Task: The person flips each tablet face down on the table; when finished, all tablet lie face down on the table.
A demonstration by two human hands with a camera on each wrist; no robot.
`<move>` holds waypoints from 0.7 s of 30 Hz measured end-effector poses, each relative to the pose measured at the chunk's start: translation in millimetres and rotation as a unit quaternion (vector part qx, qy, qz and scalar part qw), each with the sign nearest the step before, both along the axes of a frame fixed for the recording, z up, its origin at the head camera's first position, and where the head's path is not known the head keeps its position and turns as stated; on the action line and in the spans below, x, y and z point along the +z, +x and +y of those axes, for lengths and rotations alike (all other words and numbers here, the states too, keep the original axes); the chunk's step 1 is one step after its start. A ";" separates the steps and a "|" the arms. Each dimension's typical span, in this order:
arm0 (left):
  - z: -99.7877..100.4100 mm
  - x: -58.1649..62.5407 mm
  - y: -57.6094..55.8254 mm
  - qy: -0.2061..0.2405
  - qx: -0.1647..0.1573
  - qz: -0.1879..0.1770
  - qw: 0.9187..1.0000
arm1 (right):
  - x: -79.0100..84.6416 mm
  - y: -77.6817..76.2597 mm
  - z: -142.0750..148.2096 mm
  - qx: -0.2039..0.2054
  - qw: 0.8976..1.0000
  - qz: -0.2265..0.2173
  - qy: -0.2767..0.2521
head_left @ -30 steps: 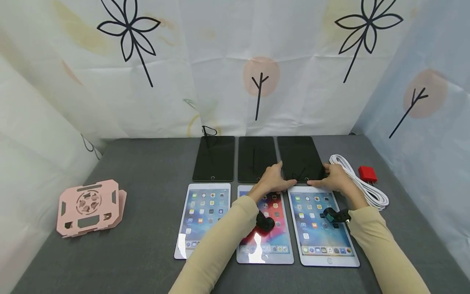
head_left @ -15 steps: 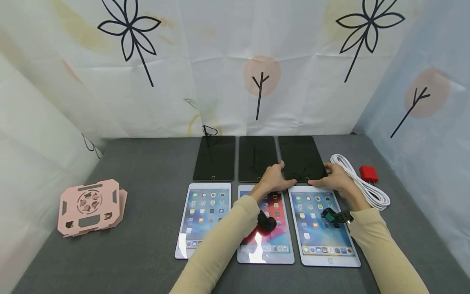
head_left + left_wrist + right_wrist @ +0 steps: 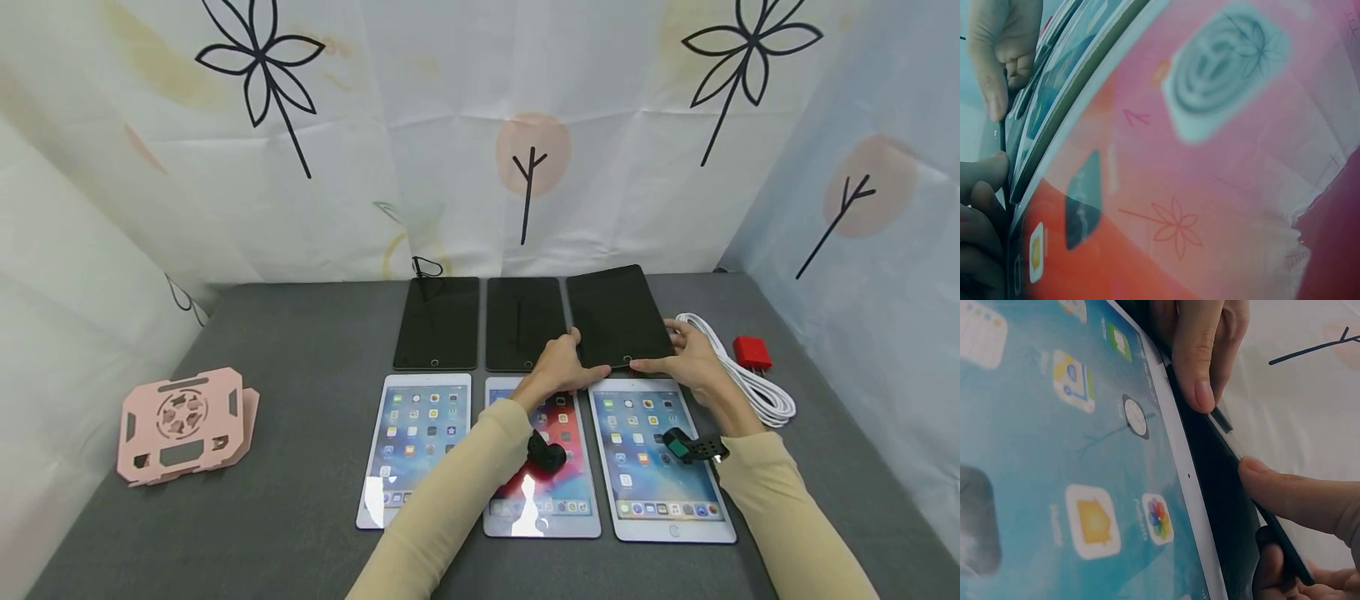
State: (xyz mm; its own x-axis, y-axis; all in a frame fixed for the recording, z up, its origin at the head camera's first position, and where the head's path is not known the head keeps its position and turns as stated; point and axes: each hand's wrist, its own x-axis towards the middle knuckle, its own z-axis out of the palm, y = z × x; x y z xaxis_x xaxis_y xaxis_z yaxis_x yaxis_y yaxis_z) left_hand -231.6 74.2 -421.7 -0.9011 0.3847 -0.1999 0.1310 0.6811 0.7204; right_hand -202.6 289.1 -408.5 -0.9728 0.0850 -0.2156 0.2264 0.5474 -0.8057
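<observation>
Both hands hold a black tablet [image 3: 618,312] at the right end of the back row. It is tilted, its far right corner raised above its neighbours. The left hand [image 3: 558,364] grips its near left corner, thumb on the bottom border by the round home button. At the right edge, the right hand [image 3: 692,365] has its thumb on the front border; in the right wrist view its curled fingers [image 3: 1270,562] show behind the dark slab. Below the hands lies a white tablet [image 3: 663,458] with its screen lit. The left forearm crosses over a lit tablet with a red wallpaper [image 3: 543,483].
Two black tablets [image 3: 438,323] lie left of the held one, close to the curtain. Another lit white tablet [image 3: 420,442] is in the front row. A coiled white cable [image 3: 765,400] and a red charger [image 3: 752,353] sit at right, a pink cut-out stand [image 3: 180,425] at far left.
The black tablet has risen from lying flat to a tilt, its far right corner coming up. Both hands keep their grip on its near corners; the right hand has shifted slightly right.
</observation>
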 end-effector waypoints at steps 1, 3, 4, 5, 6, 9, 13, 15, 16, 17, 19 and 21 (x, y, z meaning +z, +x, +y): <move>-0.3 0.1 0.2 0.004 0.000 -0.001 1.000 | 0.9 0.8 -0.1 0.005 1.000 0.006 -0.002; -1.0 0.2 0.5 0.013 0.002 -0.004 1.000 | 2.7 2.7 -0.6 0.015 1.000 0.017 -0.004; -1.3 0.4 0.8 0.018 0.004 -0.004 1.000 | 3.5 3.6 -1.1 0.018 1.000 0.022 -0.004; -1.6 0.6 1.2 0.025 0.006 -0.007 1.000 | 4.2 4.4 -1.6 0.021 0.999 0.026 -0.004; -1.9 0.8 1.6 0.033 0.007 -0.010 0.999 | 4.7 5.1 -2.1 0.023 0.999 0.030 -0.003; -2.1 1.0 2.2 0.054 0.011 -0.022 0.998 | 6.0 7.3 -3.9 0.026 0.999 0.042 0.002; -0.9 1.5 3.2 0.076 0.018 -0.043 0.996 | 8.0 9.6 -6.7 0.031 0.998 0.063 0.008; 0.2 1.8 4.2 0.086 0.023 -0.055 0.995 | 9.6 10.4 -7.9 0.036 0.996 0.074 0.013; 0.7 2.0 4.8 0.090 0.025 -0.062 0.994 | 10.4 10.6 -8.5 0.039 0.996 0.080 0.015; 1.3 2.1 5.4 0.095 0.027 -0.070 0.993 | 11.3 10.8 -8.7 0.043 0.995 0.086 0.018; 2.4 2.4 6.5 0.102 0.033 -0.083 0.991 | 12.9 11.2 -9.7 0.050 0.994 0.099 0.023; 3.2 2.8 7.3 0.111 0.039 -0.094 0.989 | 14.1 11.4 -10.5 0.055 0.992 0.112 0.025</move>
